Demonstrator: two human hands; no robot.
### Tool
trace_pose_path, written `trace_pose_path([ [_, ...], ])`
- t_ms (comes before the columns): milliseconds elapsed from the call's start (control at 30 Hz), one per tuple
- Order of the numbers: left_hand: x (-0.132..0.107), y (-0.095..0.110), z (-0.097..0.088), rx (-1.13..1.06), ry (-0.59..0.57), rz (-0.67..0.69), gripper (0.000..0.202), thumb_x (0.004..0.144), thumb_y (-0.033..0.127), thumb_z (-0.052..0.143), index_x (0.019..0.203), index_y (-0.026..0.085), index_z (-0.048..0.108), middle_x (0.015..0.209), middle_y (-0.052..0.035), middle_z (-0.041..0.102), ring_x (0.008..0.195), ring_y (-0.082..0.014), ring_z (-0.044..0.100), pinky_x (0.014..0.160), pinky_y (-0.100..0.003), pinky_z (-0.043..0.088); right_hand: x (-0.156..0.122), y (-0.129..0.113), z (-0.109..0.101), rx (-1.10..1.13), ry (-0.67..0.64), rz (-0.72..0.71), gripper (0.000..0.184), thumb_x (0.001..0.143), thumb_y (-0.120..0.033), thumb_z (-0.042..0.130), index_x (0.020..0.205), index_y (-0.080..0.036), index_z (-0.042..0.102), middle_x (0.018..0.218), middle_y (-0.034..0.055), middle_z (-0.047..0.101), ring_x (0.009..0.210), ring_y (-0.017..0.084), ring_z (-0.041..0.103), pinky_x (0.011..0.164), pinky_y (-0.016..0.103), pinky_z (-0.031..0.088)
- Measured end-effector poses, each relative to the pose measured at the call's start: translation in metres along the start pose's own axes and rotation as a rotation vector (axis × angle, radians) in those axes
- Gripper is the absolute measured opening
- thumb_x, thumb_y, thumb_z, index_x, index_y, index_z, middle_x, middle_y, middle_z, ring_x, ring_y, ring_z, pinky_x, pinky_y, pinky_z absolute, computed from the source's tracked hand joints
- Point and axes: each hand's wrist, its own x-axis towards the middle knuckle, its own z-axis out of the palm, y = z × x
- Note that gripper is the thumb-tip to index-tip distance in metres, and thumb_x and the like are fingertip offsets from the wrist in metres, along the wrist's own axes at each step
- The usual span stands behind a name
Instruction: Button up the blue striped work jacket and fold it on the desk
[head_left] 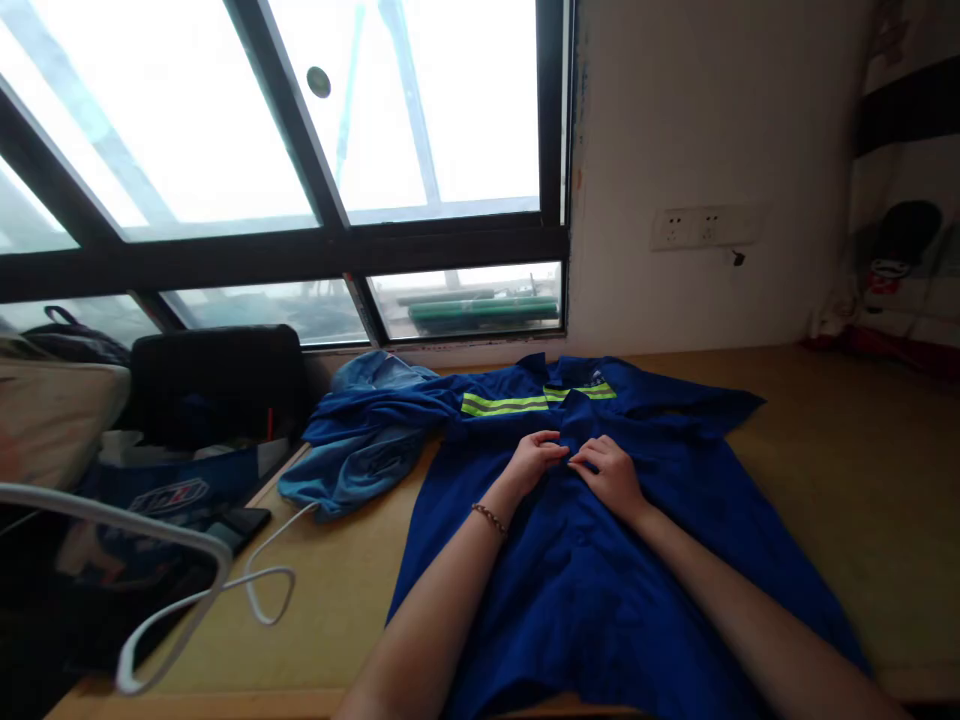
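A dark blue work shirt (517, 580) with yellow-green reflective strips across its chest lies spread on the wooden table. My left hand (536, 460), with a beaded bracelet on its wrist, pinches the cloth at the front placket below the strips. Close beside it, my right hand (609, 475) also has thumb and finger pinched on the placket. The fingertips of both hands nearly meet. Whatever small part of the placket lies between them is too small to make out. Further down the front a button shows faintly.
Light blue clothing (360, 470) is bunched at the table's left, beside the shirt's sleeve. A white cable (255, 590) loops over the left edge near a dark phone-like object (244, 522). A black chair (217, 385) and bags stand left. Behind are a window and wall sockets (690, 228).
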Motion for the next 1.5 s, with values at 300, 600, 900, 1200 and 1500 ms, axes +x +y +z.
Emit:
trace_pose_path([
  [300, -0.001, -0.001, -0.001, 0.003, -0.025, 0.036, 0.047, 0.053, 0.013, 0.075, 0.096, 0.01, 0.056, 0.061, -0.0007, 0.059, 0.055, -0.0087, 0.055, 0.058, -0.021, 0.042, 0.001, 0.002, 0.002, 0.065, -0.035, 0.027, 0.009, 0.076, -0.022, 0.057, 0.068, -0.022, 0.061, 0.072, 0.0011, 0.059, 0.074, 0.017, 0.051, 0.067, 0.03, 0.041],
  [600, -0.004, 0.001, 0.0, 0.046, -0.101, 0.035, 0.047, 0.054, 0.017, 0.075, 0.097, 0.009, 0.057, 0.066, -0.0031, 0.062, 0.059, -0.0102, 0.057, 0.061, -0.022, 0.042, -0.002, 0.003, 0.005, 0.036, 0.005, 0.081, 0.007, 0.075, -0.019, 0.056, 0.068, -0.021, 0.057, 0.072, 0.0018, 0.058, 0.072, 0.017, 0.053, 0.067, 0.03, 0.043],
  [900, -0.008, 0.006, 0.001, 0.076, -0.26, 0.056, 0.037, 0.062, 0.018, 0.067, 0.098, 0.01, 0.06, 0.079, -0.006, 0.064, 0.07, -0.0119, 0.058, 0.066, -0.021, 0.042, 0.002, 0.002, -0.002, -0.023, -0.132, -0.068, 0.046, 0.077, -0.012, 0.048, 0.12, -0.03, 0.045, 0.106, 0.0021, 0.055, 0.095, 0.02, 0.049, 0.082, 0.036, 0.042],
  [1200, -0.005, 0.003, 0.003, -0.005, -0.173, 0.069, 0.042, 0.061, 0.01, 0.063, 0.102, 0.01, 0.054, 0.088, -0.012, 0.065, 0.075, -0.0155, 0.06, 0.074, -0.028, 0.044, -0.001, 0.011, 0.002, -0.152, -0.049, 0.049, 0.01, 0.081, -0.023, 0.05, 0.087, -0.02, 0.057, 0.08, 0.0053, 0.055, 0.079, 0.019, 0.052, 0.071, 0.029, 0.042],
  [1500, 0.0, -0.001, 0.0, 0.42, -0.326, 0.238, 0.029, 0.072, 0.027, 0.059, 0.095, 0.01, 0.061, 0.092, -0.0084, 0.064, 0.084, -0.0168, 0.058, 0.079, -0.027, 0.042, -0.003, 0.013, 0.004, -0.176, 0.052, 0.127, 0.012, 0.08, -0.027, 0.05, 0.072, -0.019, 0.053, 0.068, 0.0021, 0.058, 0.067, 0.017, 0.055, 0.062, 0.026, 0.038],
])
